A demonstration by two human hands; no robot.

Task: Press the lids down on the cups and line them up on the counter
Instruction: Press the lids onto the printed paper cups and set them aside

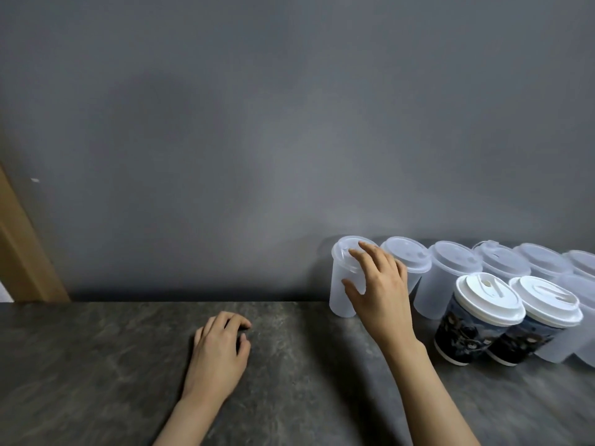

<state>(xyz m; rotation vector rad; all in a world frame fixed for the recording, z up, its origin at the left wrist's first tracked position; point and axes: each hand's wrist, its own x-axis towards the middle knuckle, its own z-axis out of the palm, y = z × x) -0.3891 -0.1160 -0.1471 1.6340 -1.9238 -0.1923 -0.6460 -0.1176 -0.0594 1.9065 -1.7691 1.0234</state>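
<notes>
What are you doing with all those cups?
A person is lining up lidded cups along the wall on a dark counter. The right hand grips the leftmost clear cup, at the end of the back row. Two printed cups with white lids stand in front. The left hand rests on the counter, fingers curled, holding nothing.

We see a dark grey counter with paler mottled veining, wall plain matte grey. At 3 o'clock: frosted translucent white cups with matching lids. At 4 o'clock: two paper cups, dark blue-black print, opaque white lids. Tan wood trim at 9 o'clock.
</notes>
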